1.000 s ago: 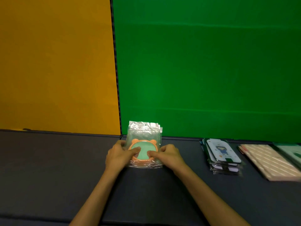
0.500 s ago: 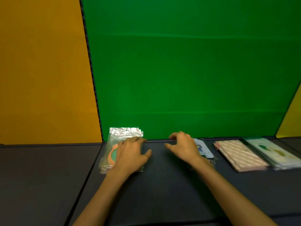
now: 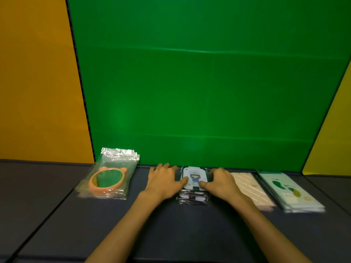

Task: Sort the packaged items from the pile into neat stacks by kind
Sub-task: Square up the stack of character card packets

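Observation:
A stack of clear-bagged phone cases with a cartoon figure on top [image 3: 194, 178] lies at the middle of the dark table. My left hand [image 3: 164, 180] presses against its left side, thumb on the top case. My right hand [image 3: 221, 182] clasps its right side, thumb on top too. At the left lies a stack of bagged orange bear-eared round mirrors [image 3: 108, 179], apart from both hands. Right of my hands lie a pink striped stack [image 3: 252, 188] and a pale green stack with dark footprints [image 3: 288, 190].
The dark padded table [image 3: 47, 205] runs under all four stacks, with a seam at the left. A green backdrop [image 3: 190, 92] stands right behind the stacks, flanked by orange panels [image 3: 38, 82] at the left and far right.
Both hands left the orange mirror stack and moved right onto the cartoon phone case stack. The view swung right, bringing the pink and green stacks fully into view.

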Demonstrator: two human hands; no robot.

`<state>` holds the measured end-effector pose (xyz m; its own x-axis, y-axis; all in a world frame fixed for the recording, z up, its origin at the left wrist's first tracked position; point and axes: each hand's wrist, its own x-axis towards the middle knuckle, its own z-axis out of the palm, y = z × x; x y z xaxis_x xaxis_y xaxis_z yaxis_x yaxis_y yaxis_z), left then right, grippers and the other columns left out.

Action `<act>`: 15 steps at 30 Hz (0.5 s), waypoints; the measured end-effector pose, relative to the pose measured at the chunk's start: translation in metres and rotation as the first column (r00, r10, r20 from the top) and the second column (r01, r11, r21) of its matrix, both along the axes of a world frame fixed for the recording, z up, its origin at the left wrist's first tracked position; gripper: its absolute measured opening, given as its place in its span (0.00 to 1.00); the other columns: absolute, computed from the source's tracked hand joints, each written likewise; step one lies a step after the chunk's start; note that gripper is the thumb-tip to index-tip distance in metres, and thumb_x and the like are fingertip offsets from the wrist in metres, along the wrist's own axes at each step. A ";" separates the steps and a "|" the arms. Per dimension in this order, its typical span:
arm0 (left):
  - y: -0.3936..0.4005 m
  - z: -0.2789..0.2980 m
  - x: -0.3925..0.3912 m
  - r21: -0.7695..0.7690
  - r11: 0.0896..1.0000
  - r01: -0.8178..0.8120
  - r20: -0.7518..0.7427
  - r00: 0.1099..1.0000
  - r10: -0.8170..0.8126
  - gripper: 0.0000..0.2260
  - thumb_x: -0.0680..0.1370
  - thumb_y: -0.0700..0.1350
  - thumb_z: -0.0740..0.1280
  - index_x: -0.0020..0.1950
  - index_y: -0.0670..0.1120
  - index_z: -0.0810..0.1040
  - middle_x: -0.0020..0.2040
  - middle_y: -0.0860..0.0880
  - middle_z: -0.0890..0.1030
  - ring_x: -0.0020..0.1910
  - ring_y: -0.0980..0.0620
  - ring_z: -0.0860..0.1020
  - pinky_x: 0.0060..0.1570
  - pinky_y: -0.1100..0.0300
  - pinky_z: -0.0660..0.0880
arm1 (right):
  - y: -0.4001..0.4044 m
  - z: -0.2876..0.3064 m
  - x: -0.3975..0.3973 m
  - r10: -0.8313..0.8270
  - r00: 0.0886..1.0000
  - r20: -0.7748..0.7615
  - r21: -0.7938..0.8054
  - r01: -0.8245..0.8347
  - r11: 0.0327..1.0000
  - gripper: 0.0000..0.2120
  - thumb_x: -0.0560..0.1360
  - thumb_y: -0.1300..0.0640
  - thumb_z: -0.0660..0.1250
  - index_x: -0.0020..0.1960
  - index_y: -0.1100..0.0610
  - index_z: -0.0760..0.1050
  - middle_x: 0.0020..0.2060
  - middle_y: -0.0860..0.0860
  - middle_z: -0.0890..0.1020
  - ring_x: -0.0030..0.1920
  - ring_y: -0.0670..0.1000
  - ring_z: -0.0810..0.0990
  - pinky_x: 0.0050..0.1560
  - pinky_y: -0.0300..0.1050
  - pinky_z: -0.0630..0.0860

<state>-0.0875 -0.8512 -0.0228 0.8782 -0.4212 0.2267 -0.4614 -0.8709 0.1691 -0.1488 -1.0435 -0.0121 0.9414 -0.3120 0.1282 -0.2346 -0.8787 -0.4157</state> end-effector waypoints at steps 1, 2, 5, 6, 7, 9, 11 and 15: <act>-0.004 -0.002 0.000 0.016 1.000 -0.025 -0.022 0.999 0.026 0.32 0.75 0.70 0.56 0.69 0.51 0.74 0.67 0.45 0.75 0.67 0.43 0.70 0.66 0.44 0.66 | -0.002 -0.001 0.000 0.010 1.000 -0.017 0.041 -0.009 0.999 0.14 0.69 0.43 0.72 0.36 0.53 0.75 0.34 0.48 0.78 0.38 0.50 0.78 0.31 0.42 0.67; -0.007 -0.003 0.000 0.034 0.998 -0.049 -0.044 0.998 0.050 0.32 0.74 0.70 0.56 0.68 0.50 0.76 0.67 0.44 0.75 0.68 0.43 0.69 0.66 0.43 0.65 | -0.003 -0.002 -0.001 0.022 0.999 -0.041 0.077 -0.019 0.997 0.16 0.70 0.42 0.71 0.33 0.52 0.74 0.31 0.47 0.77 0.36 0.49 0.76 0.31 0.41 0.66; -0.014 -0.009 -0.001 0.044 0.995 -0.088 -0.120 0.988 0.093 0.30 0.74 0.69 0.57 0.58 0.47 0.82 0.69 0.42 0.72 0.70 0.42 0.67 0.67 0.41 0.63 | -0.004 -0.005 -0.003 0.074 0.989 -0.130 0.140 -0.056 0.989 0.21 0.75 0.40 0.65 0.30 0.52 0.69 0.28 0.48 0.73 0.34 0.49 0.72 0.40 0.43 0.66; -0.016 -0.010 -0.002 0.027 0.995 -0.093 -0.154 0.983 0.096 0.29 0.74 0.68 0.57 0.52 0.46 0.82 0.69 0.41 0.72 0.69 0.42 0.67 0.66 0.41 0.63 | -0.005 -0.007 -0.003 0.088 0.986 -0.141 0.162 -0.065 0.985 0.22 0.75 0.39 0.64 0.29 0.52 0.69 0.28 0.48 0.73 0.34 0.48 0.72 0.39 0.44 0.67; -0.018 -0.012 -0.003 0.006 0.995 -0.099 -0.196 0.976 0.098 0.27 0.75 0.68 0.57 0.46 0.46 0.81 0.67 0.41 0.73 0.68 0.42 0.68 0.66 0.41 0.64 | -0.005 -0.009 -0.003 0.095 0.985 -0.143 0.187 -0.068 0.980 0.22 0.75 0.39 0.64 0.29 0.52 0.69 0.28 0.48 0.73 0.33 0.48 0.72 0.36 0.44 0.67; -0.022 -0.014 -0.005 -0.042 0.993 -0.111 -0.288 0.953 0.095 0.24 0.76 0.67 0.56 0.39 0.47 0.75 0.63 0.42 0.75 0.65 0.42 0.69 0.65 0.42 0.66 | -0.006 -0.012 -0.003 0.103 0.986 -0.131 0.226 -0.071 0.972 0.22 0.75 0.39 0.64 0.30 0.53 0.70 0.29 0.48 0.75 0.32 0.48 0.73 0.31 0.42 0.66; -0.024 -0.016 -0.005 -0.119 0.986 -0.119 -0.353 0.933 0.070 0.24 0.74 0.68 0.56 0.36 0.48 0.71 0.51 0.45 0.75 0.57 0.43 0.72 0.60 0.45 0.70 | -0.008 -0.012 -0.002 0.101 0.988 -0.119 0.269 -0.066 0.961 0.21 0.74 0.39 0.65 0.30 0.53 0.71 0.29 0.47 0.76 0.31 0.47 0.74 0.30 0.42 0.66; -0.023 -0.021 0.001 -0.363 0.920 -0.144 -0.477 0.878 -0.050 0.28 0.66 0.69 0.60 0.35 0.43 0.75 0.38 0.45 0.80 0.40 0.45 0.78 0.48 0.47 0.77 | -0.007 -0.015 0.000 0.060 0.993 -0.101 0.417 -0.012 0.909 0.17 0.72 0.43 0.69 0.32 0.53 0.75 0.31 0.47 0.80 0.33 0.47 0.77 0.32 0.41 0.69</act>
<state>-0.0864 -0.8747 -0.0442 0.9352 -0.3440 -0.0840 -0.2019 -0.7128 0.6717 -0.1486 -1.0504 -0.0272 0.9537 -0.2804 -0.1090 -0.2706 -0.6410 -0.7183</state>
